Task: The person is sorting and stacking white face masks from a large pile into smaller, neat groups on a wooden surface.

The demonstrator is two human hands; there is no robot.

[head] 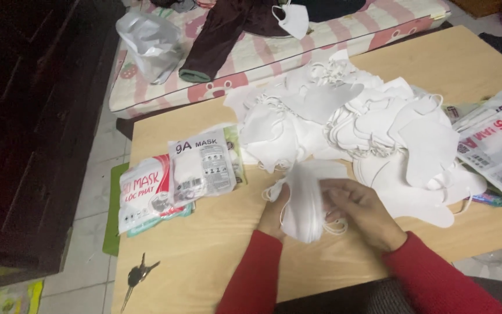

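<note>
- I am seeing both hands meeting at the near edge of the desk (216, 256), and between them they are holding a small stack of folded white masks (304, 203).
- The left hand (275, 212) is gripping the stack from about 9 o'clock; it is mostly hidden behind the masks, so I cannot tell how its fingers are lying.
- The right hand (362, 210) is closing on the stack from 3 o'clock, with its fingers curled over the top edge.
- The long axis of the stack is running roughly from 12 to 6 o'clock, standing on edge and a little tilted; both hands are touching it, so neither is nearer.
- Thin elastic loops are hanging out at both sides of the stack.
- The big pile of loose masks (355, 125) is lying at 12 to 1 o'clock from the hands, just beyond them; the material is looking soft, matte and thin, with curved folded shapes.
- Glossy printed packets (175, 180) are lying at 10 o'clock, flat and overlapping; more packets (498, 151) are lying at 2 o'clock, by the right edge.
- A bunch of dark keys (137, 276) is lying at 8 o'clock, well apart.
- Beyond the desk a mattress with a pink pattern (274, 55) is carrying a dark garment (219, 35).
</note>
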